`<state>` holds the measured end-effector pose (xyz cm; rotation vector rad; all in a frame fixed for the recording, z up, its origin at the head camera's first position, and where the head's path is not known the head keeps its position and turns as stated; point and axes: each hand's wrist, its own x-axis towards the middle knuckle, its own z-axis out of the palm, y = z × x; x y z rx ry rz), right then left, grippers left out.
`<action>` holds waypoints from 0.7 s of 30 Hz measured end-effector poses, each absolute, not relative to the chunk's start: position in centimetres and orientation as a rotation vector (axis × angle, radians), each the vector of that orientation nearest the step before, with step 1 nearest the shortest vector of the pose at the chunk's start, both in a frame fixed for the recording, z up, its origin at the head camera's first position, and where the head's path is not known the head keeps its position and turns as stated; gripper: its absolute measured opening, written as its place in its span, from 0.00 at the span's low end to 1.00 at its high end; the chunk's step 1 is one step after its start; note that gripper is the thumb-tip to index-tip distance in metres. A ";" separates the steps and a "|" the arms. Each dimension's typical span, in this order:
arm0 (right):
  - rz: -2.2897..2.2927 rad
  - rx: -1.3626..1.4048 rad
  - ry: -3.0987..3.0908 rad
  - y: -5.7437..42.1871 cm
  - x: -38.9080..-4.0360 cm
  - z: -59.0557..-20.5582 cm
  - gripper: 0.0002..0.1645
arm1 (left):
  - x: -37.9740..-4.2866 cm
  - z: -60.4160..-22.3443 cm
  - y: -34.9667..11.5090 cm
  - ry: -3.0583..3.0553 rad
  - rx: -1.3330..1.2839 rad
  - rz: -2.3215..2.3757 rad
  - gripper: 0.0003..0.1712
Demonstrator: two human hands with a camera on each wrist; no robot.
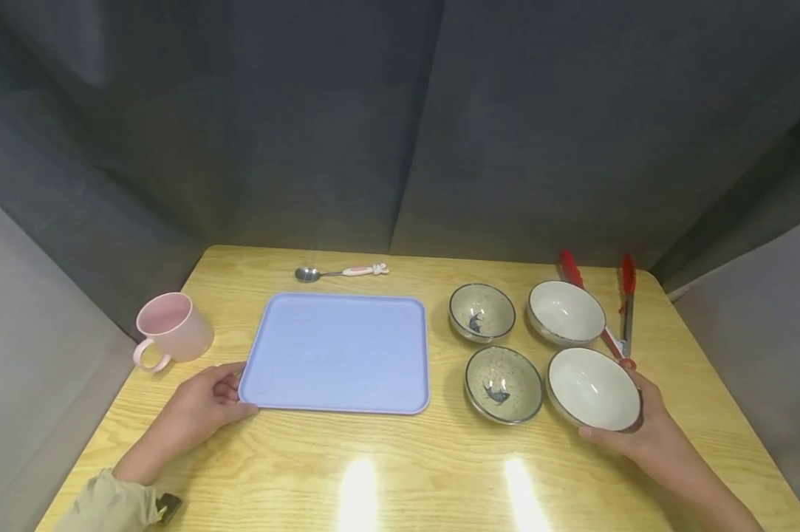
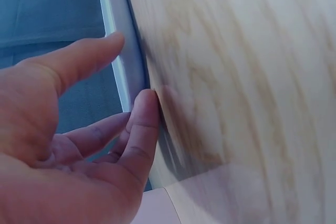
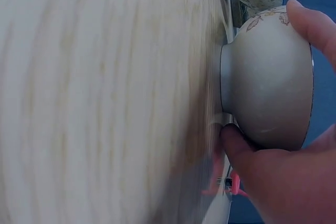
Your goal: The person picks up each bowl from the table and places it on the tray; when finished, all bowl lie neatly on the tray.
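My left hand (image 1: 196,403) holds the blue-lilac rectangular tray (image 1: 340,355) by its near left corner. In the left wrist view, the thumb is against the tray's rim (image 2: 126,61) and curled fingers meet its lower edge. On the right, my right hand (image 1: 655,432) grips a white bowl (image 1: 594,391), thumb at the near rim and fingers round the right side. The right wrist view shows that bowl (image 3: 270,82) upright, its foot at the tabletop. Beside it stand a speckled bowl with a fish motif (image 1: 504,384), another such bowl (image 1: 482,312) and a second white bowl (image 1: 566,312).
A pink mug (image 1: 176,327) stands at the table's left edge, handle toward the near left. Behind the tray lies a spoon (image 1: 341,273). Red-handled tongs (image 1: 628,295) and another red-handled utensil (image 1: 571,268) lie at the back right. Dark curtains (image 1: 320,125) hang behind the wooden table (image 1: 293,465).
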<state>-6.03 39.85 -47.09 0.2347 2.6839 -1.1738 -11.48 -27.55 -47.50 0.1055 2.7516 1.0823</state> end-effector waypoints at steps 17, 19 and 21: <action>-1.265 0.249 2.679 40.4 -6.4 -47.0 0.79 | -11.1 -48.0 -27.8 2.710 0.063 1.190 0.47; -1.296 0.235 2.682 40.6 -6.4 -47.0 0.77 | -11.1 -48.0 -27.8 2.720 0.069 1.189 0.46; -1.299 0.227 2.692 40.6 -6.5 -46.8 0.75 | -11.0 -48.0 -27.8 2.730 0.075 1.184 0.45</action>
